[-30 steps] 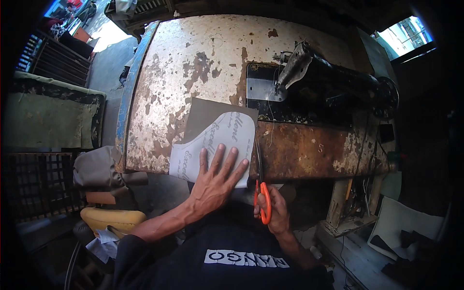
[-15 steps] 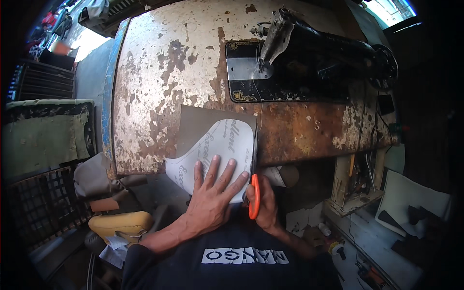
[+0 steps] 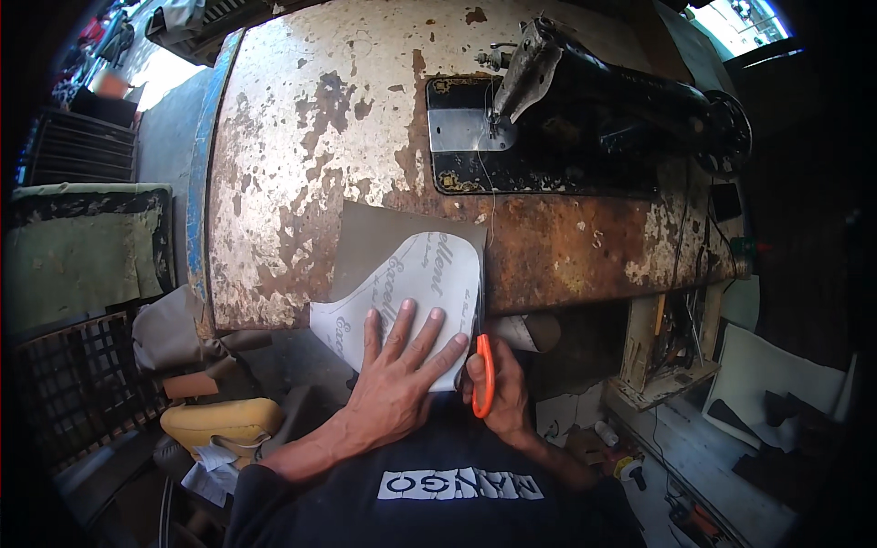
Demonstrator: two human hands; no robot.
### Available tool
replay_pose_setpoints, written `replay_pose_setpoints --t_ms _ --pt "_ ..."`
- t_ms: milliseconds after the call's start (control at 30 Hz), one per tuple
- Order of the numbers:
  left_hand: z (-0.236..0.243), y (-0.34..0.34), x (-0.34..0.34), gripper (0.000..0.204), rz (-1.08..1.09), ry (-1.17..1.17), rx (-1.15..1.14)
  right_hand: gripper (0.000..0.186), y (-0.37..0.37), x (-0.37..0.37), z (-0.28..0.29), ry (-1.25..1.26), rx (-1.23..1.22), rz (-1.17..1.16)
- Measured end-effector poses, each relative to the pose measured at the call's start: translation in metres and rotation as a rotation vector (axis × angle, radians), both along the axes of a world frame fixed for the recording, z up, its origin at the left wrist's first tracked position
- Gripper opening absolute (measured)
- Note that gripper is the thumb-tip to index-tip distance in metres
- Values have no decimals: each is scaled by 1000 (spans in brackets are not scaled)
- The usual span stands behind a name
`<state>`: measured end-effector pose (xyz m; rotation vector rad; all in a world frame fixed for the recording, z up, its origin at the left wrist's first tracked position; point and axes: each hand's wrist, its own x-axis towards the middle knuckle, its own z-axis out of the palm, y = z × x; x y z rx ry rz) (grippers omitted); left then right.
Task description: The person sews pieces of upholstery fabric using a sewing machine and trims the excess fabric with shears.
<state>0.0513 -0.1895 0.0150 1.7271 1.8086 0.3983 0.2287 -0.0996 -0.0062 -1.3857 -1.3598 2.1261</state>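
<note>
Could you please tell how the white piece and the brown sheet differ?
The white piece bears grey print; the brown sheet looks plain where visible. The white piece has a rounded top; the brown sheet shows a straighter top edge. The white piece lies over the brown sheet. Both look thin.

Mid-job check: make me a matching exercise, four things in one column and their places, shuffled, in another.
Things:
1. White curved sheet
2. Orange-handled scissors
3. Black sewing machine
4. Yellow padded cushion

Places:
A. On the right half of the paint-flaked table
B. Under the left hand
C. Off the table, at the person's left
D. In the right hand

Pairs: 1-B, 2-D, 3-A, 4-C
</note>
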Motion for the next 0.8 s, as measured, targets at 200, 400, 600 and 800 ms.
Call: replay_pose_setpoints --t_ms 200,400,600,800 --pt "-2 -3 -3 95 -6 1 -41 47 7 17 3 -22 -46 25" --pt "4 -5 -14 83 -81 -39 -69 45 15 28 9 -32 -125 63" --pt "1 -10 -22 84 -148 -35 -71 45 21 28 5 -18 -118 44" --pt "2 -10 -32 82 -203 -20 -97 41 33 46 11 -88 -119 139"
